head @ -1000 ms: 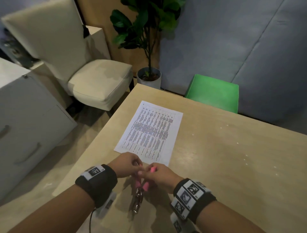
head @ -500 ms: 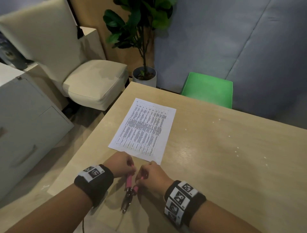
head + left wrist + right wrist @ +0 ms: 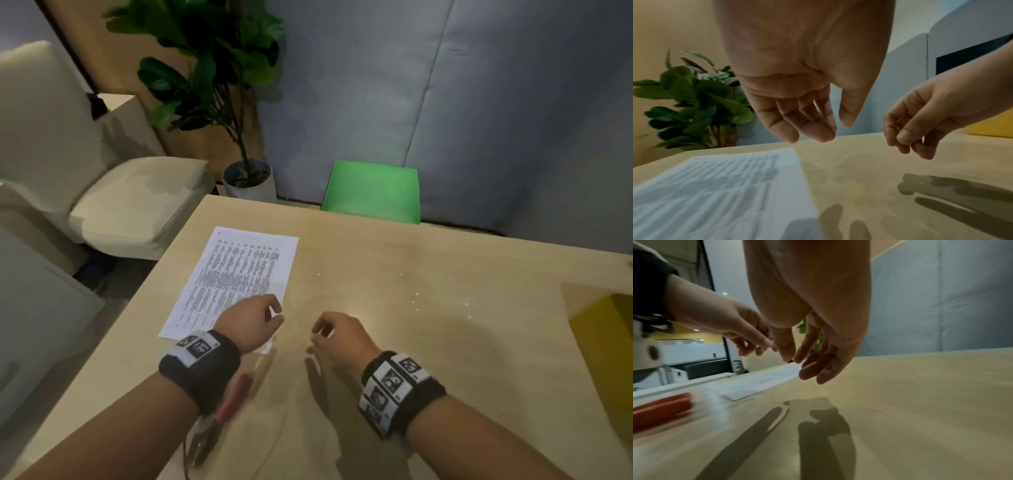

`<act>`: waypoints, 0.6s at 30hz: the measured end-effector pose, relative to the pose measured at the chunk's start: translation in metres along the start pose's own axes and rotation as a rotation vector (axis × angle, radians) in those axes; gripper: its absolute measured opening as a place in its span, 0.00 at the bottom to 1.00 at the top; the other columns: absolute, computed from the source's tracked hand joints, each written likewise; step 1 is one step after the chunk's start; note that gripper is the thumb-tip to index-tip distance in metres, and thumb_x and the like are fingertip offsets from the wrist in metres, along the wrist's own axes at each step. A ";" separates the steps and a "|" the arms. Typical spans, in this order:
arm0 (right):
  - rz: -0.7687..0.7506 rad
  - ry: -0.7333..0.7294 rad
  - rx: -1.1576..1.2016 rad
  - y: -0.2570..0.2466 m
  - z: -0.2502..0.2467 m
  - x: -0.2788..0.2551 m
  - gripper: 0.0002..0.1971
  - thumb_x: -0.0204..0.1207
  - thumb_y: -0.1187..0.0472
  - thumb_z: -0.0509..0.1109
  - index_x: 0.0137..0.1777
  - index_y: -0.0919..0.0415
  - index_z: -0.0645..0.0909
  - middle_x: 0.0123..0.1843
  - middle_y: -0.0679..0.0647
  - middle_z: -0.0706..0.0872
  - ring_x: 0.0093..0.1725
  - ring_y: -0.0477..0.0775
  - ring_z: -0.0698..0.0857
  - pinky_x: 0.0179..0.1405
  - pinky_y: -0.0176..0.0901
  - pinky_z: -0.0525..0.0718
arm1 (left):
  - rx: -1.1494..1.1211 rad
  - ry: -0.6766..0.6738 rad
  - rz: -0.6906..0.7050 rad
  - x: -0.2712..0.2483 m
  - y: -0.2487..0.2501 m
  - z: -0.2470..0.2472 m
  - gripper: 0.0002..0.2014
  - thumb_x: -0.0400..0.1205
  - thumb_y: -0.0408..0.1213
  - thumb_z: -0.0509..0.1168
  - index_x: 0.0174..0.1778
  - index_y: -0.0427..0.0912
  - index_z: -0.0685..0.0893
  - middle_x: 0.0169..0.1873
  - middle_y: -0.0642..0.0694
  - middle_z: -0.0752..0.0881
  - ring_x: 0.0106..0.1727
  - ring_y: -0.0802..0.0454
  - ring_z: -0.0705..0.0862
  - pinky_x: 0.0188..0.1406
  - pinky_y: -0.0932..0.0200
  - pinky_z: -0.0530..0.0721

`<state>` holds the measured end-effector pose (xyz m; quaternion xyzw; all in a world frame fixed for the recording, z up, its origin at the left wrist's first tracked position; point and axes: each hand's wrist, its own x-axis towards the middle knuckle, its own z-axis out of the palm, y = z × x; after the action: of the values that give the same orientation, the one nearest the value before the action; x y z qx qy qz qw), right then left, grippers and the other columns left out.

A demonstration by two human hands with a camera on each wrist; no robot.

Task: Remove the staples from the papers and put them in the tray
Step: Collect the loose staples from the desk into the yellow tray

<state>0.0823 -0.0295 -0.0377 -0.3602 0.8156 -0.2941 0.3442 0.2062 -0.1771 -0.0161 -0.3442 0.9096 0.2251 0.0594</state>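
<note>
The stapled printed papers [image 3: 236,277] [image 3: 725,186] [image 3: 760,382] lie flat on the left part of the wooden table [image 3: 411,342]. My left hand [image 3: 274,315] [image 3: 836,129] hovers over their near right corner with fingers loosely curled, holding nothing. To its right, my right hand [image 3: 317,337] [image 3: 791,360] [image 3: 906,141] hangs just above the table, thumb and forefinger pinching a tiny dark piece that looks like a staple. The pink-handled pliers [image 3: 236,394] [image 3: 661,408] lie on the table under my left forearm. A yellow tray [image 3: 609,342] [image 3: 990,128] sits at the table's right edge.
A green chair [image 3: 373,192] stands behind the table's far edge. A potted plant [image 3: 246,171] and a beige upholstered chair [image 3: 130,205] stand off the far left corner, with white drawers [image 3: 34,325] on the left. Small white specks dot the table's middle.
Both hands were together at the pink pliers by the paper's corner. Now the pliers lie on the table and the hands have parted, the right one moving right.
</note>
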 end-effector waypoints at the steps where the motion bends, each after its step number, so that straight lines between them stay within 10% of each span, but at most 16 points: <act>1: 0.018 0.033 -0.022 0.011 -0.018 0.000 0.05 0.77 0.59 0.69 0.50 0.58 0.84 0.42 0.47 0.82 0.34 0.40 0.81 0.34 0.28 0.77 | -0.005 0.010 0.024 0.006 0.016 0.003 0.09 0.82 0.48 0.62 0.55 0.51 0.82 0.44 0.53 0.87 0.41 0.53 0.81 0.40 0.61 0.74; 7: 0.178 0.166 -0.216 0.087 -0.102 -0.004 0.07 0.79 0.58 0.65 0.54 0.53 0.83 0.52 0.53 0.84 0.47 0.52 0.84 0.50 0.49 0.85 | 0.023 -0.021 0.148 0.034 0.105 0.038 0.13 0.83 0.46 0.60 0.62 0.53 0.82 0.49 0.54 0.85 0.49 0.52 0.83 0.48 0.59 0.77; 14: 0.285 0.214 -0.352 0.170 -0.161 -0.019 0.18 0.84 0.52 0.58 0.72 0.49 0.75 0.67 0.54 0.75 0.63 0.56 0.79 0.55 0.47 0.81 | 0.195 -0.127 0.220 0.060 0.182 0.087 0.22 0.85 0.47 0.54 0.77 0.56 0.70 0.65 0.48 0.79 0.64 0.46 0.82 0.57 0.54 0.78; 18: 0.282 0.194 -0.388 0.199 -0.175 -0.029 0.20 0.83 0.58 0.57 0.74 0.45 0.74 0.60 0.55 0.74 0.55 0.58 0.80 0.48 0.46 0.81 | 0.251 -0.167 0.234 0.071 0.200 0.108 0.22 0.87 0.48 0.48 0.78 0.56 0.68 0.64 0.43 0.78 0.61 0.42 0.82 0.53 0.53 0.79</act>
<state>-0.1153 0.1465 -0.0691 -0.2723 0.9282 -0.1142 0.2264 0.0167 -0.0386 -0.0577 -0.2059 0.9563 0.1430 0.1503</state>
